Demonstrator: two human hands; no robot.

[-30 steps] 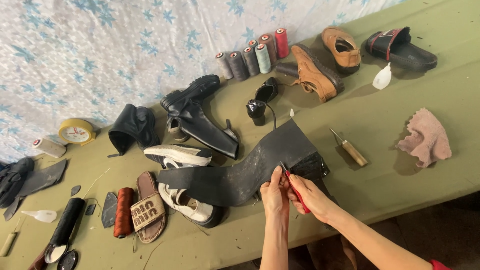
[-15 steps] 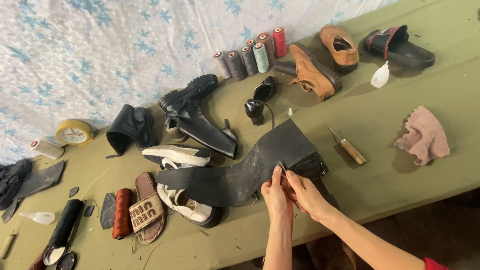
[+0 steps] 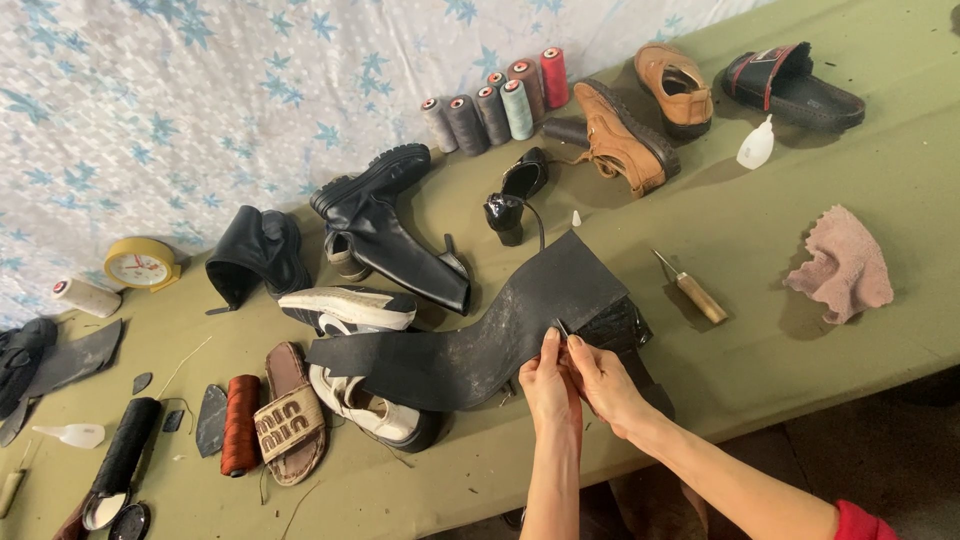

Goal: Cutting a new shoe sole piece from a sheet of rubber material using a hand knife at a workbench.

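A white sneaker, a tan sandal, a black boot and an awl crowd the green table around the black sole sheet. The sheet runs long from lower left to upper right, lying over a dark shoe that is mostly hidden. Both hands pinch its near edge: the left hand and right hand are closed on a small metal tool, too small to identify.

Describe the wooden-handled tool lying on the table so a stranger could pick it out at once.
Start at the green table and find the pink rag near its right end. Just left of the rag lies a short awl, alone on bare cloth. Its pale wooden handle and thin metal tip set it apart from the shoes around it.
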